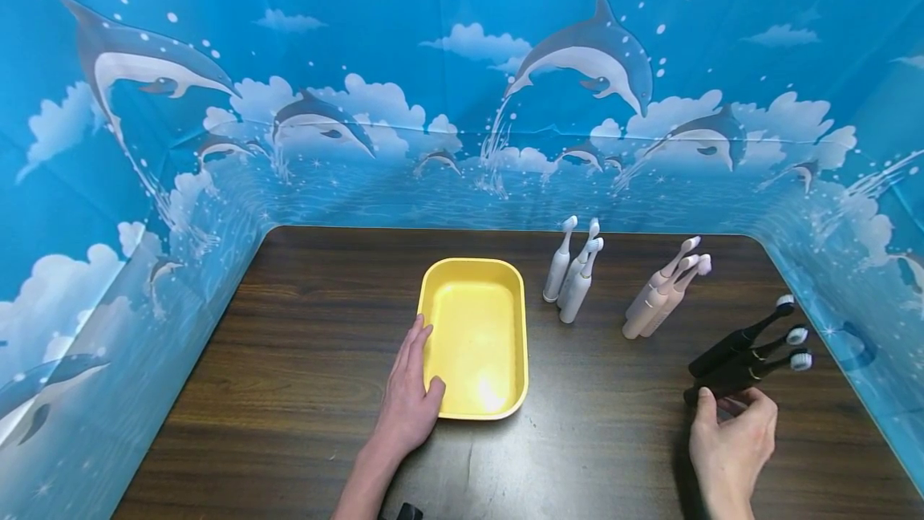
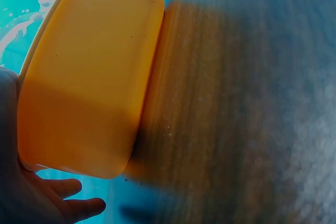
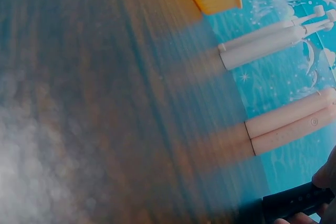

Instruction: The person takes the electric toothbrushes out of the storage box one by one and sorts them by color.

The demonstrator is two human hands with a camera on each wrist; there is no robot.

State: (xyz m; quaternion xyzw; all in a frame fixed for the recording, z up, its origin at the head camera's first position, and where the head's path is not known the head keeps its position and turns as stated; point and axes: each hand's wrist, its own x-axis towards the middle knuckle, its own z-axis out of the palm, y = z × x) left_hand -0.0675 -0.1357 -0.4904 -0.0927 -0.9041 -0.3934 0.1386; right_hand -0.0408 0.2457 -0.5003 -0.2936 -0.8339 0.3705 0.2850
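- Head view: left hand [image 1: 409,400] lies flat on the table [image 1: 289,359], fingers straight and together, against the left wall of the yellow tray [image 1: 474,335]; thumb touches the tray's near corner.
- Left wrist view: tray wall [image 2: 89,77] fills the frame, palm alongside, fingers loose.
- Right hand [image 1: 731,433] at the near right, fingertips pinching the base of a black toothbrush [image 1: 747,376], which lies nearest of three black ones.
- Right wrist view: black handle [image 3: 296,201] at the fingertips, partly out of frame.
- White brushes [image 1: 575,273] stand just right of the tray; pink brushes [image 1: 666,293] stand between white and black groups.
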